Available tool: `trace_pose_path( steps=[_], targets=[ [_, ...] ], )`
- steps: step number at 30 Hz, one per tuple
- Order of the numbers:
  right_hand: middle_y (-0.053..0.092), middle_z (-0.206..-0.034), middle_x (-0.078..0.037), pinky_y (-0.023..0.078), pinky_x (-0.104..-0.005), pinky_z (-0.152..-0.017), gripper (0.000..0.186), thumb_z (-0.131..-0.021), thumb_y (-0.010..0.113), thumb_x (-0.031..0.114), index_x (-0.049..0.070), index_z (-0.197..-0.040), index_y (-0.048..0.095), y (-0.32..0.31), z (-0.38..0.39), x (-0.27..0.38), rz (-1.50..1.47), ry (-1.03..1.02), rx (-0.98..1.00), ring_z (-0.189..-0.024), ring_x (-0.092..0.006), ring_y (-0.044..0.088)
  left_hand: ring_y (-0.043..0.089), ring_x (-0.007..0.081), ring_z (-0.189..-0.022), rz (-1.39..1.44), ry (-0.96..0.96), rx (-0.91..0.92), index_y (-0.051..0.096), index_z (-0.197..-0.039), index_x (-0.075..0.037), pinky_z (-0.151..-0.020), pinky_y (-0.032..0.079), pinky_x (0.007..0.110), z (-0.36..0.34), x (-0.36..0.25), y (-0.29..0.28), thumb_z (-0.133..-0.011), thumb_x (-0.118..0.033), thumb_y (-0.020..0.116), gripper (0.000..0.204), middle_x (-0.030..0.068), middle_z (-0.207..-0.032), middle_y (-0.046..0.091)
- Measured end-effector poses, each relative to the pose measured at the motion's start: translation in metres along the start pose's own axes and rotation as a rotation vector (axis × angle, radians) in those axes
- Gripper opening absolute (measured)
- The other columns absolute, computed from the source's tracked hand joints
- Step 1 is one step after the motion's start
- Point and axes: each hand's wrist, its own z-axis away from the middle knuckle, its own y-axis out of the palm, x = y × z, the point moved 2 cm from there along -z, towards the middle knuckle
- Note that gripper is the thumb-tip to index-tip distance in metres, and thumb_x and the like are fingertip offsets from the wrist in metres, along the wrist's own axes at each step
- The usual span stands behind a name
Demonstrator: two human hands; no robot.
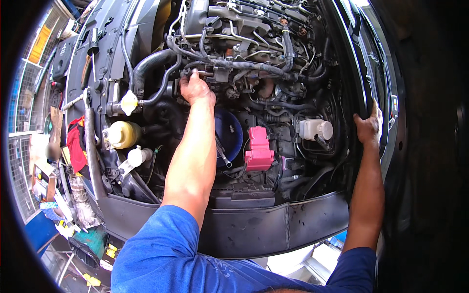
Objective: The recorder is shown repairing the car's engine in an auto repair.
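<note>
My left hand (197, 90) reaches into the engine bay with its fingers closed at a dark part beside the engine. A short shiny metal piece (206, 74) sticks out to the right of the fingertips; what exactly they grip is partly hidden. Just above runs a ribbed black wiring conduit (239, 65). At the far right, my right hand (370, 124) rests on the car's edge near the windshield, thumb spread from the fingers. Below my left hand, partly behind the forearm, sits a blue bowl (234, 128). A metal wrench (224, 155) leans across its rim.
A pink-red plastic cover (259, 148) stands right of the bowl, with a white fluid reservoir (315, 130) farther right. A yellowish reservoir (122, 135) sits on the left. The dark fender (273, 222) crosses in front of me. Red cloth (76, 144) hangs beyond the left edge.
</note>
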Motion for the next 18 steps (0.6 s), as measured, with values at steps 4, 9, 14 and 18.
trace_pose_path(
  steps=[4, 9, 14, 18],
  targets=[
    [0.045, -0.145, -0.019, 0.038, -0.0431, -0.115, 0.088, -0.079, 0.077, 0.027, 0.011, -0.154, 0.032, 0.0024, -0.0011, -0.0029, 0.015, -0.008, -0.009, -0.134, -0.0359, 0.046, 0.063, 0.0183, -0.089, -0.116, 0.039, -0.019, 0.063, -0.109, -0.001, -0.085, 0.051, 0.034, -0.0021, 0.0036, -0.0003, -0.090, 0.001, 0.061, 0.019, 0.0057, -0.102, 0.067],
    [0.046, -0.144, -0.020, 0.038, -0.0433, -0.114, 0.088, -0.079, 0.077, 0.026, 0.011, -0.154, 0.032, 0.0012, 0.0003, 0.0009, -0.026, 0.010, -0.002, -0.133, -0.0358, 0.046, 0.064, 0.0200, -0.091, 0.080, 0.002, 0.130, 0.064, -0.107, -0.002, -0.088, 0.051, 0.036, -0.0054, 0.0047, -0.0024, -0.091, 0.002, 0.063, 0.017, 0.0062, -0.102, 0.067],
    [0.046, -0.144, -0.020, 0.039, -0.0435, -0.114, 0.088, -0.079, 0.077, 0.025, 0.012, -0.154, 0.033, 0.0007, -0.0007, -0.0024, 0.012, 0.001, -0.007, -0.133, -0.0357, 0.047, 0.064, 0.0223, -0.093, -0.119, 0.031, -0.036, 0.065, -0.107, -0.003, -0.091, 0.052, 0.039, -0.0005, 0.0073, -0.0006, -0.092, 0.003, 0.060, 0.017, 0.0080, -0.104, 0.068],
    [0.046, -0.145, -0.020, 0.039, -0.0435, -0.114, 0.088, -0.079, 0.077, 0.025, 0.011, -0.153, 0.033, -0.0015, 0.0011, 0.0052, -0.019, 0.007, -0.001, -0.133, -0.0361, 0.047, 0.065, 0.0221, -0.089, -0.031, 0.037, 0.024, 0.066, -0.104, -0.002, -0.086, 0.053, 0.037, -0.0016, 0.0009, -0.0054, -0.093, 0.001, 0.061, 0.013, 0.0079, -0.102, 0.069]
  ],
)
